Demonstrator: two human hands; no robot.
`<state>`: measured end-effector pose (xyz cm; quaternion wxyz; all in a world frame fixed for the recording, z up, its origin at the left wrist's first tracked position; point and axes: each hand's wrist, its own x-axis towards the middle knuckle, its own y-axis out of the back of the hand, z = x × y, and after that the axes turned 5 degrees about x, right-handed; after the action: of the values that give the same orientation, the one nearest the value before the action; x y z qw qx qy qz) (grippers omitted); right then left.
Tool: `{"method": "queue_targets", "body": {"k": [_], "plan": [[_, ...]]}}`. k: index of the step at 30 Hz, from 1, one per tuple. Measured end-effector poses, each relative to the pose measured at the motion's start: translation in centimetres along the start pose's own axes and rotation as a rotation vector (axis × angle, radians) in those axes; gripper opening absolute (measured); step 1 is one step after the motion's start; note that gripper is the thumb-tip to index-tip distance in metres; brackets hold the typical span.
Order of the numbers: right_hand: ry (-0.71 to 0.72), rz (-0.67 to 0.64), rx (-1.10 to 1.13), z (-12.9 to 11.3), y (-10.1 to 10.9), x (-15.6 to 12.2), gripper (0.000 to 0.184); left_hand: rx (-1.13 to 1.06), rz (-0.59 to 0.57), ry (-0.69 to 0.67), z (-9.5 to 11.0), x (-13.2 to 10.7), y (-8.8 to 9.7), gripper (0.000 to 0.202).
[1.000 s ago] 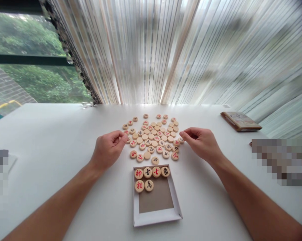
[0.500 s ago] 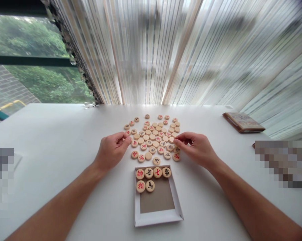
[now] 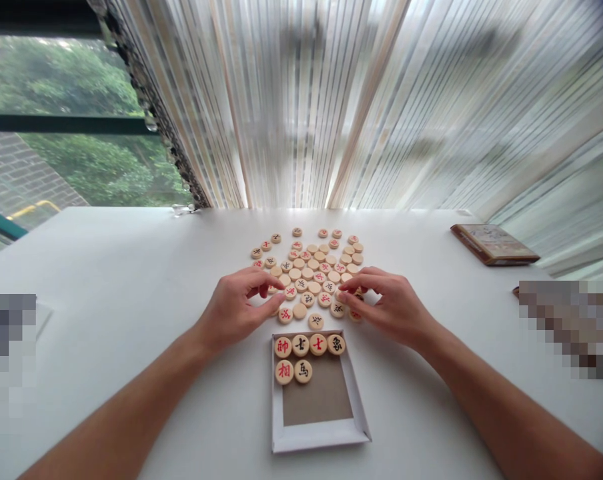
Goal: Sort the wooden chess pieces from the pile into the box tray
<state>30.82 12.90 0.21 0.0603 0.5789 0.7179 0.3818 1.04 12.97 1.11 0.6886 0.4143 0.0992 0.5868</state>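
Round wooden Chinese chess pieces (image 3: 314, 287) with red or black characters, some blank side up, lie in a loose cluster on the white table. At the cluster's left edge, my left hand (image 3: 249, 299) has thumb and index apart, tips beside a red-marked piece (image 3: 290, 292). Opposite it, my right hand (image 3: 381, 299) closes thumb and index on a piece at the cluster's right side, mostly hidden by the fingertips. In front stands a shallow white box (image 3: 321, 437). Inside its far end are several face-up pieces, including a red one (image 3: 284, 372) and a black one (image 3: 303, 371).
A flat brown-edged box (image 3: 496, 245) lies on the table (image 3: 131, 267) at the back right. Blurred-out items sit at both side edges. A striped curtain (image 3: 291, 100) hangs behind the table, with a window at the left.
My left hand has moved right, over the cluster's left edge, and its fingers have parted. My right hand has shifted slightly left and down, onto another piece. The view has turned slightly left.
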Motion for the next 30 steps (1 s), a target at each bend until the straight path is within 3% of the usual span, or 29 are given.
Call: {"method": "queue_targets", "body": {"k": [12, 23, 30], "plan": [[-0.006, 0.042, -0.010, -0.3, 0.1, 0.0, 0.017, 0.069, -0.267, -0.097, 1.5, 1.0, -0.8, 0.010], [-0.010, 0.051, -0.015, -0.3, 0.2, 0.0, 0.018, 0.246, -0.288, -0.181, 2.1, 1.3, -1.0, 0.006], [-0.015, 0.057, -0.034, -0.2, 0.2, 0.0, 0.017, 0.371, -0.289, -0.226, 2.4, 1.0, -1.0, 0.024]]}}
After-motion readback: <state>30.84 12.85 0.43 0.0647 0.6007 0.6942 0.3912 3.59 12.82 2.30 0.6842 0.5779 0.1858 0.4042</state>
